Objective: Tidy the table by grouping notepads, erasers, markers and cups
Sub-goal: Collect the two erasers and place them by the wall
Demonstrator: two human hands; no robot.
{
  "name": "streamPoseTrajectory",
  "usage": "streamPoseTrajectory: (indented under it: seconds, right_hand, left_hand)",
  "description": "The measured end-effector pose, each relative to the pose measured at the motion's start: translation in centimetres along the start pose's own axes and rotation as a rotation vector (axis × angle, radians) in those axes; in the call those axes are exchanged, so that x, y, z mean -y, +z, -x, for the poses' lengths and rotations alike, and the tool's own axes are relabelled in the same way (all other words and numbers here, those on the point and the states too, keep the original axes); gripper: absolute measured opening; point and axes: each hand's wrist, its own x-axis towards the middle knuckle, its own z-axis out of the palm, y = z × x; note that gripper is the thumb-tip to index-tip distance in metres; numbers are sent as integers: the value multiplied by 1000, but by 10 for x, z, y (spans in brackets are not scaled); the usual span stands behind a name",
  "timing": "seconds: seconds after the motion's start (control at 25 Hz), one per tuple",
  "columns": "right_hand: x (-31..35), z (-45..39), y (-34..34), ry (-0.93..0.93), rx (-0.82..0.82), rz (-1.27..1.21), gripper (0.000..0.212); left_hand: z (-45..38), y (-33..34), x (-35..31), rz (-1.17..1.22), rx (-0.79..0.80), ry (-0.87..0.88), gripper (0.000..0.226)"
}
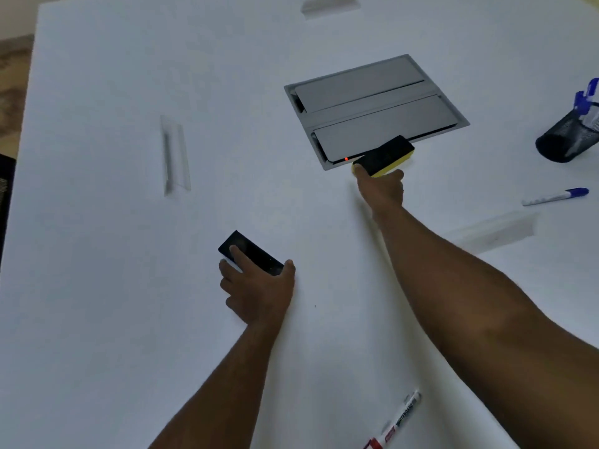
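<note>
Head view: the left hand (pixel 257 288) is seen gripping a black eraser (pixel 251 253), with the forefinger laid on its top face and the thumb and remaining fingers curled against its sides; the eraser is held at the middle of the white table (pixel 113 286). The right hand (pixel 382 186) is extended farther out and is closed round the near end of a black-and-yellow eraser (pixel 385 156), which overlaps the near rim of a grey flip-lid cable box (pixel 372 102) recessed in the table. Towards the right edge, a black mesh pen cup (pixel 567 137) is shown tilted, with blue-capped markers (pixel 585 98) held inside it. Just nearer, a blue-capped marker (pixel 556 196) is seen lying loose on the surface. By the near edge, beside the right forearm, a red-labelled whiteboard marker (pixel 397 419) is seen lying. Bare tabletop is shown to the left of both hands, out to the left edge.
</note>
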Motion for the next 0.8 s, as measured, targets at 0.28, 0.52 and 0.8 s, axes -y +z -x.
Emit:
streamPoseTrajectory:
  seconds: [0.28,0.52,0.8]
  right_hand:
    - [18,-69,20,56,-212,275,85]
    - [-22,10,-4,58,13,-6,59]
    - [-78,168,-55,275,630,-686,21]
  left_hand:
    - [-15,1,8,54,-5,17,101]
    - [4,-31,46,238,125,-46,70]
    - [56,-110,115,836,449,-324,35]
